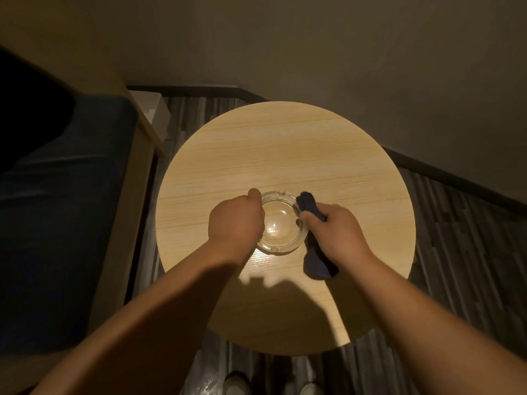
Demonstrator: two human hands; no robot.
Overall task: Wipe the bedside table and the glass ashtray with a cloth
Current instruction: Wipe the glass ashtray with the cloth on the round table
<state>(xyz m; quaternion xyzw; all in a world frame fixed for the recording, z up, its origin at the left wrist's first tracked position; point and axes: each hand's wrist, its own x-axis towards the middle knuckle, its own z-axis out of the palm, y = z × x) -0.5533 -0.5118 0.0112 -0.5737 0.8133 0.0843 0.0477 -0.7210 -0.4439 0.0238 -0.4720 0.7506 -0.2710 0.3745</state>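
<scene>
A clear glass ashtray [281, 222] sits near the middle of the round light-wood bedside table [285, 143]. My left hand [235, 220] grips the ashtray's left rim, fingers closed around it. In my right hand [335, 232] is a dark blue cloth [309, 205], bunched up and pressed against the ashtray's right rim. The cloth's loose end hangs below my fist onto the tabletop. Part of the ashtray's left side is hidden behind my left hand.
A dark blue bed or sofa with a wooden frame [122, 195] stands close to the table's left. Walls with a dark skirting board [456, 178] close in behind and to the right. Striped carpet surrounds the table. My shoes [236, 384] show at the bottom.
</scene>
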